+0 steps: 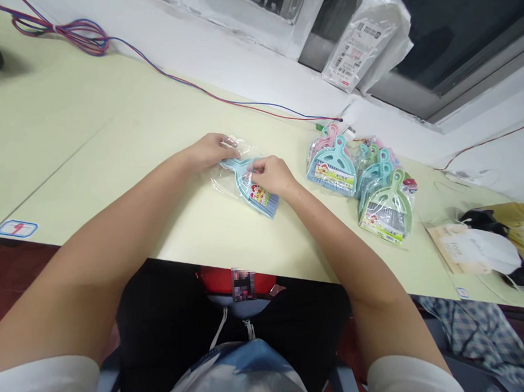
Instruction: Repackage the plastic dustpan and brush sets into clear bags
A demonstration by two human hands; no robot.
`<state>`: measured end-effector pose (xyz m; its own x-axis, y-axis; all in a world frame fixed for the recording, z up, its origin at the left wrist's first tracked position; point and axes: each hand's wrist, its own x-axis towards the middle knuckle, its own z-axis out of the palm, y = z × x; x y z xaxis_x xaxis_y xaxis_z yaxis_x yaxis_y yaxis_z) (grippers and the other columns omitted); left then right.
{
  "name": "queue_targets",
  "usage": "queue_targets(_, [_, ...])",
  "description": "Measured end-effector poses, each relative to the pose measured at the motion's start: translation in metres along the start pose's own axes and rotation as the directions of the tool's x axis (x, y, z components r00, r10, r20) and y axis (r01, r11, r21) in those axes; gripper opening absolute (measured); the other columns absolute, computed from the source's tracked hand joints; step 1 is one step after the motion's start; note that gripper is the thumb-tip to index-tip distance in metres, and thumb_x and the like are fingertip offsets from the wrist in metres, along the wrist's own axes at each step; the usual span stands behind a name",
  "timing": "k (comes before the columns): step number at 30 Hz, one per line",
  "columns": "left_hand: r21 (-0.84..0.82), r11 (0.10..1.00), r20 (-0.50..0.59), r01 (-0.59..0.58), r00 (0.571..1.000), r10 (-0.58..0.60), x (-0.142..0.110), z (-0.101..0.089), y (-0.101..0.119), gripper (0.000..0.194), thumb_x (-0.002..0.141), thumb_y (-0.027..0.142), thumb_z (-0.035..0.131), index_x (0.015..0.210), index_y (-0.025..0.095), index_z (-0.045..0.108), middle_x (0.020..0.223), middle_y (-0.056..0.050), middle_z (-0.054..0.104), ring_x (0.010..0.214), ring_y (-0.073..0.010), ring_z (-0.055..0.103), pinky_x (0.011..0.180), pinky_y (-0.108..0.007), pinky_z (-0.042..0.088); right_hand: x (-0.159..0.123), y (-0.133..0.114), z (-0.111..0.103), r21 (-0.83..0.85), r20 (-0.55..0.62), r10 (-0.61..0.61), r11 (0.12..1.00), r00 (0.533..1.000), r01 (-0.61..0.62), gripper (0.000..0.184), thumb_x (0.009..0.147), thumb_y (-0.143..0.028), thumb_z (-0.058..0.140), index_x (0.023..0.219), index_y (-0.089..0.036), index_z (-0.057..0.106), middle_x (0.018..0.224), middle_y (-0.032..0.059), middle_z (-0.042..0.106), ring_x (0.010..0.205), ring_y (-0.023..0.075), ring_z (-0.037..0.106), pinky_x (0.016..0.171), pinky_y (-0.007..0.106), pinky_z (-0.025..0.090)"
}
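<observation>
On the table in front of me lies a small light-blue dustpan and brush set (pixel 247 184), partly inside a clear plastic bag (pixel 222 182). A bright printed label and blue bristles show at its lower right end. My left hand (pixel 212 150) grips the handle end together with the bag, fingers closed. From the right, my right hand (pixel 273 174) pinches at the pan's upper edge and the film; its fingertips partly cover the pan. Whether the bag's mouth is sealed cannot be made out.
Several bagged dustpan sets, blue (pixel 331 167), green (pixel 389 207) and pink, stand grouped on the right. Red and blue wires (pixel 184 81) run along the wall. A plastic bag with a label (pixel 359 48) hangs by the window. Face masks and packets (pixel 482 250) lie far right.
</observation>
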<state>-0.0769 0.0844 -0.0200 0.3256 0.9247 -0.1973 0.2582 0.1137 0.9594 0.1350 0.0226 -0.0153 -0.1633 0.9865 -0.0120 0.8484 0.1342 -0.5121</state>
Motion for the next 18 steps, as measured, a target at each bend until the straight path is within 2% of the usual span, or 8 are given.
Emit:
queue_targets(5, [-0.01,1.0,0.033,0.004,0.999,-0.004,0.0025,-0.0017,-0.0048,0.038,0.079,0.022,0.09,0.113,0.018,0.073,0.096,-0.009,0.074,0.086,-0.0232,0.072,0.079,-0.037,0.053,-0.0009,-0.0012,-0.0005,-0.006,-0.004,0.019,1.0,1.0,-0.019,0.024,0.085,-0.03,0.076,0.104,-0.022,0.088,0.082,0.001,0.076,0.077,0.0178,0.066,0.073,0.029,0.046])
queue_targets(9, [-0.153,0.987,0.116,0.038,0.993,-0.02,0.0044,-0.006,-0.0063,0.042,0.075,0.015,0.087,0.115,0.02,0.073,0.113,-0.012,0.078,0.103,-0.0262,0.075,0.089,-0.038,0.057,-0.0021,0.0002,-0.0014,-0.004,-0.009,0.044,0.999,0.999,-0.044,0.027,0.085,-0.031,0.077,0.108,-0.023,0.088,0.084,0.0023,0.078,0.08,0.0192,0.068,0.076,0.03,0.048])
queue_targets(12, [-0.235,0.97,0.163,0.061,0.986,-0.023,0.0027,-0.0076,-0.004,0.045,0.073,0.008,0.083,0.115,0.02,0.072,0.117,-0.012,0.078,0.111,-0.0273,0.075,0.097,-0.04,0.057,-0.001,0.0031,-0.0031,0.012,0.002,0.055,0.998,0.998,-0.055,0.025,0.085,-0.027,0.073,0.105,-0.021,0.088,0.085,0.0022,0.079,0.081,0.0196,0.069,0.077,0.03,0.048])
queue_targets(14, [-0.241,0.969,0.164,0.061,0.986,-0.021,0.0011,-0.0073,-0.0025,0.045,0.073,0.006,0.08,0.115,0.02,0.072,0.118,-0.012,0.078,0.113,-0.0282,0.075,0.1,-0.042,0.057,0.001,0.0052,-0.0052,0.084,0.017,0.088,0.992,0.996,-0.089,0.023,0.089,-0.025,0.064,0.093,-0.02,0.087,0.082,0.0021,0.079,0.079,0.0189,0.069,0.075,0.029,0.048])
queue_targets(16, [-0.235,0.97,0.155,0.056,0.988,-0.019,0.0001,-0.0063,-0.0017,0.046,0.073,0.004,0.079,0.116,0.02,0.073,0.119,-0.012,0.078,0.115,-0.0295,0.075,0.101,-0.044,0.056,0.0032,0.007,-0.0073,0.216,0.013,0.155,0.964,0.988,-0.154,0.031,0.092,-0.027,0.055,0.085,-0.019,0.084,0.08,0.0027,0.079,0.076,0.0178,0.069,0.073,0.027,0.048])
queue_targets(18, [-0.234,0.971,0.15,0.047,0.989,-0.011,-0.0002,-0.0052,-0.002,0.046,0.073,0.004,0.079,0.116,0.019,0.073,0.12,-0.013,0.077,0.117,-0.0306,0.074,0.103,-0.045,0.056,0.0047,0.0074,-0.0084,0.291,0.005,0.219,0.933,0.976,-0.211,0.034,0.093,-0.034,0.056,0.081,-0.018,0.083,0.078,0.0039,0.08,0.073,0.0173,0.068,0.07,0.027,0.047])
